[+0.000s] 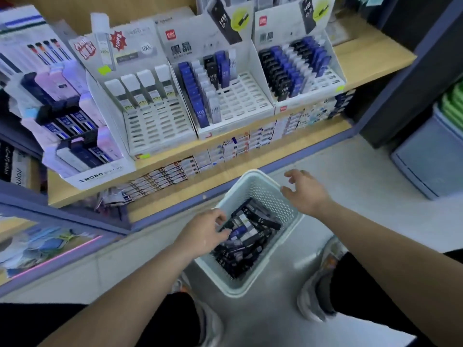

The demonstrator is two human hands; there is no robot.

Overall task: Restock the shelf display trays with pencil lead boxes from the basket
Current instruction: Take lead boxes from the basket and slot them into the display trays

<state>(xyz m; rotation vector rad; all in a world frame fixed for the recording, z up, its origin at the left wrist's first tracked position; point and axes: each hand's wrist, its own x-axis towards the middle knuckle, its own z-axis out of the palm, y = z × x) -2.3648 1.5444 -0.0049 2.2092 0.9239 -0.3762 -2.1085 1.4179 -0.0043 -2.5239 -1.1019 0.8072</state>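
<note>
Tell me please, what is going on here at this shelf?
A person is restocking pencil leads. The left hand reaches into the pale perforated plastic basket on the floor, among the dark pencil lead boxes; whether it grips one is unclear. The right hand hovers open above the basket's rim. On the wooden shelf, the middle white slotted display tray has many vacant slots.

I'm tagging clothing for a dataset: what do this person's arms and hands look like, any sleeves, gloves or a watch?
The left hand and right hand wear no gloves. Both arms are bare to the frame edge, with no sleeves showing. No watch or band shows on either wrist.
</note>
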